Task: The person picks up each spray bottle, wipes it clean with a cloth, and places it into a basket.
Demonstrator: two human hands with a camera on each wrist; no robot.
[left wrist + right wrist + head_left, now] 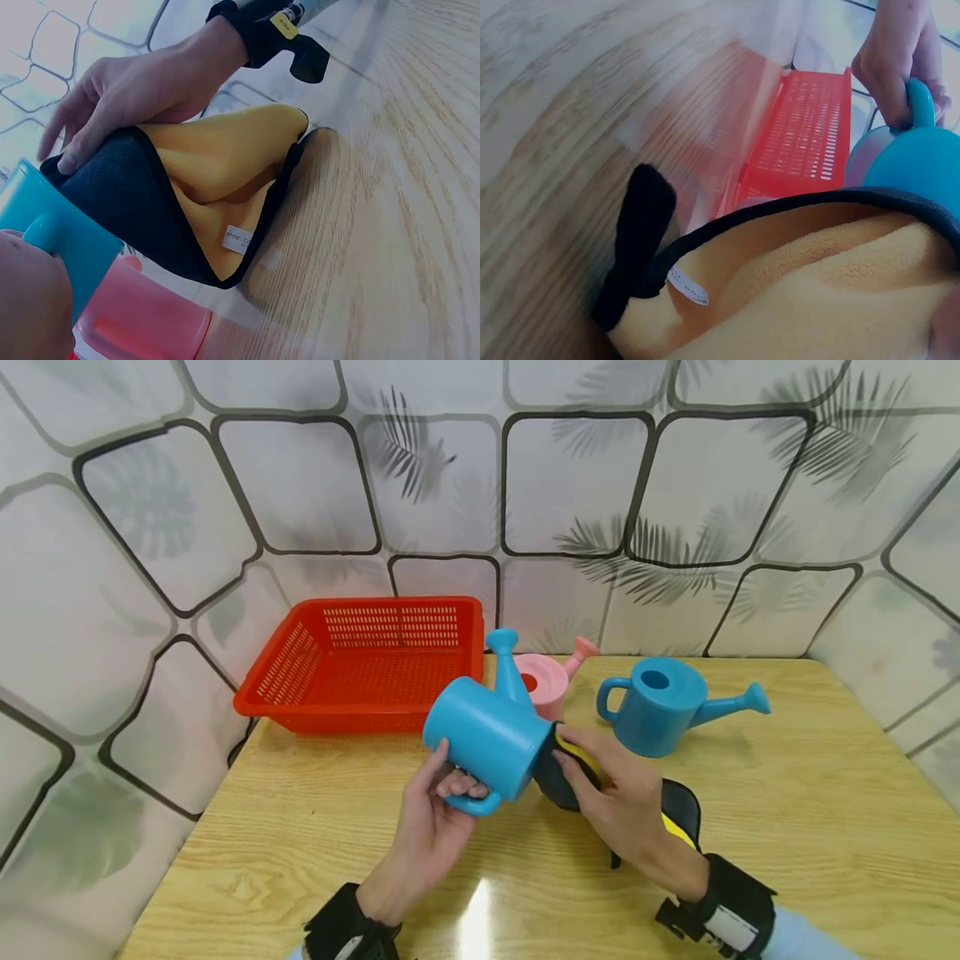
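Observation:
A blue watering can (483, 735) is held tilted above the table, its spout pointing up and away. My left hand (435, 822) grips it by the handle, the thumb lying along its side. My right hand (630, 802) holds a cleaning cloth (232, 150), black on one face and yellow on the other, with a dark edging. A fold of this cloth is against the can's right end, and the rest hangs down below the right hand. In the right wrist view the yellow side of the cloth fills the foreground, with a white label and a black hanging loop.
A red plastic basket (360, 720) stands at the back left of the wooden table (810, 760). Behind the held can is a pink watering can (551, 681), partly hidden. Another blue watering can (660, 714) stands upright to its right. A patterned backdrop (435, 468) closes off the rear.

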